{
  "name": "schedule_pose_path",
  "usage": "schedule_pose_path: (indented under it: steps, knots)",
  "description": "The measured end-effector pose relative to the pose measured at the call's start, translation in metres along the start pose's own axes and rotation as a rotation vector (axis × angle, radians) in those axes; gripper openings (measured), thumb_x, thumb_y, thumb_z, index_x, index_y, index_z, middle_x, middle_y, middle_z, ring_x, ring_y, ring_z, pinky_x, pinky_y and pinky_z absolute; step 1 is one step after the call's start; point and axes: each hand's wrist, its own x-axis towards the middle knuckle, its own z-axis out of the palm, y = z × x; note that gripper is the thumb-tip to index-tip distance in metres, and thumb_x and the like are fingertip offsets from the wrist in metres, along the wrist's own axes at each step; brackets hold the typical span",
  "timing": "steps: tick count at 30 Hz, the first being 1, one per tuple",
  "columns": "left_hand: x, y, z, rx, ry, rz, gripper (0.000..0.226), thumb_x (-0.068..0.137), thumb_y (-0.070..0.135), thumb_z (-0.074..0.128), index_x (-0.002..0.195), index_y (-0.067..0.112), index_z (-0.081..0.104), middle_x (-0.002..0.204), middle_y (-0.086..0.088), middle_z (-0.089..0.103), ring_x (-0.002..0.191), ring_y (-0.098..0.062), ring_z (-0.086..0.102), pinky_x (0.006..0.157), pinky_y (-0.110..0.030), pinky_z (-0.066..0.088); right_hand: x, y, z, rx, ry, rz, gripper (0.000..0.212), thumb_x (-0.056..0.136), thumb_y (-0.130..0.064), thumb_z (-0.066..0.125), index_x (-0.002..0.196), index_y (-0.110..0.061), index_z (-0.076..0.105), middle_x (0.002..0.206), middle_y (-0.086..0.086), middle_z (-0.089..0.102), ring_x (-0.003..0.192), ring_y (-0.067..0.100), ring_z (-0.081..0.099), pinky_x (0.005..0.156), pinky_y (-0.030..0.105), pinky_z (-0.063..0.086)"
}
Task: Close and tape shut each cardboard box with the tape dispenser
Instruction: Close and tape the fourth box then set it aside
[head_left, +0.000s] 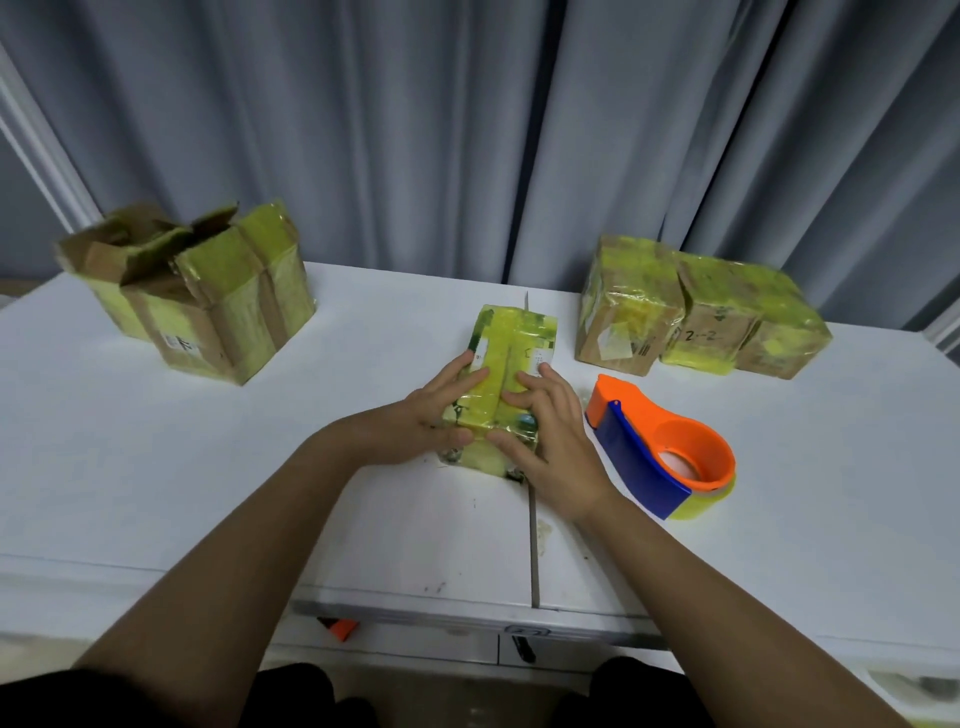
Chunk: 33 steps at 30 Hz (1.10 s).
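Centred on the surface (322, 395), we press left hand (434, 415) and right hand (553, 431), fingers flat, onto the box (514, 338); dispenser (641, 460) at three o'clock.

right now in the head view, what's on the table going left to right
open boxes → middle box → tape dispenser → far-right taped box

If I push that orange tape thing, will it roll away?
Probably not. The tape dispenser lies on its flat side on the table, so it would likely slide, not roll. Its orange and blue shell looks like hard plastic, so probably stiff and fairly light.
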Motion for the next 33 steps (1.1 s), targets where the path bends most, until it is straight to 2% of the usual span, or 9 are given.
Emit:
schedule_pose_path:
  steps: [4,7,10,14,19,22,25,29,33]
  knots:
    - [-0.002,-0.004,-0.006,-0.079,0.038,0.041,0.070,0.089,0.016,0.063,0.142,0.040,0.024,0.153,0.028,0.003,0.135,0.013,0.014,0.097,0.003,0.023,0.000,0.003,0.002,-0.072,-0.003,-0.042,0.054,0.088,-0.055,0.055,0.128,-0.019,0.051,0.149,-0.005,0.031,0.144,0.002,0.001,0.103,0.018,0.017]
    - [-0.002,-0.008,-0.007,-0.231,0.087,0.045,0.065,0.083,0.009,0.070,0.134,0.039,0.044,0.150,0.029,0.018,0.126,0.023,0.025,0.096,-0.001,0.030,-0.001,0.003,0.000,-0.071,-0.029,-0.054,0.050,0.090,-0.042,0.059,0.130,-0.015,0.049,0.151,-0.002,0.028,0.145,0.005,-0.002,0.102,0.004,0.009]
    - [-0.005,-0.010,-0.003,-0.438,0.114,0.033,0.060,0.082,-0.004,0.066,0.132,0.026,0.052,0.147,0.027,0.026,0.123,0.021,0.034,0.092,-0.006,0.039,-0.002,0.003,-0.001,-0.025,-0.068,-0.033,0.050,0.091,-0.041,0.058,0.134,-0.017,0.045,0.150,-0.010,0.022,0.144,0.000,-0.010,0.101,-0.001,0.001]
    - [-0.017,-0.012,0.002,-0.642,0.100,-0.011,0.055,0.090,-0.009,0.054,0.134,0.022,0.050,0.147,0.011,0.039,0.130,0.002,0.041,0.099,-0.017,0.043,-0.005,0.005,-0.008,-0.052,-0.151,-0.041,0.060,0.088,-0.044,0.053,0.142,-0.025,0.034,0.156,-0.011,0.011,0.143,-0.001,-0.018,0.109,0.015,0.004]
    - [-0.023,-0.001,0.002,-0.421,0.095,-0.032,0.071,0.084,-0.002,0.067,0.141,0.030,0.041,0.144,0.011,0.044,0.130,-0.001,0.044,0.107,-0.021,0.038,-0.006,0.002,-0.013,-0.107,-0.173,-0.031,0.078,0.091,-0.040,0.058,0.147,-0.040,0.003,0.158,-0.013,-0.014,0.143,0.005,-0.022,0.114,0.027,0.001]
    - [-0.026,0.011,0.012,-0.367,0.204,-0.062,0.069,0.078,0.011,0.075,0.136,0.034,0.045,0.136,0.012,0.050,0.107,0.001,0.061,0.085,-0.013,0.049,-0.010,0.000,-0.010,-0.168,-0.135,-0.015,0.084,0.092,-0.035,0.059,0.146,-0.043,-0.004,0.157,-0.012,-0.022,0.142,0.007,-0.025,0.112,0.026,0.002]
    - [-0.023,0.017,0.027,-0.138,0.437,-0.075,0.058,0.080,0.019,0.075,0.132,0.032,0.051,0.127,0.010,0.052,0.088,-0.002,0.061,0.069,-0.006,0.046,-0.013,-0.003,-0.012,-0.166,-0.082,-0.034,0.084,0.090,-0.031,0.062,0.146,-0.044,0.001,0.158,-0.012,-0.014,0.144,0.003,-0.015,0.108,0.019,0.007]
    - [-0.013,0.017,0.034,0.064,0.584,-0.066,0.050,0.086,0.024,0.067,0.133,0.029,0.052,0.131,0.009,0.056,0.101,-0.009,0.060,0.082,-0.012,0.042,-0.010,-0.019,-0.026,-0.021,-0.051,0.000,0.082,0.077,-0.025,0.054,0.147,-0.042,0.016,0.157,-0.012,0.006,0.141,-0.002,0.003,0.102,0.003,0.006]
    - [0.005,0.018,0.032,0.155,0.651,-0.097,0.048,0.091,0.024,0.061,0.137,0.025,0.049,0.137,0.004,0.054,0.113,-0.018,0.058,0.088,-0.023,0.041,0.002,-0.022,-0.037,-0.002,0.168,0.052,0.068,0.080,-0.009,0.051,0.144,-0.028,0.037,0.152,-0.008,0.022,0.141,0.010,0.015,0.105,0.013,0.016]
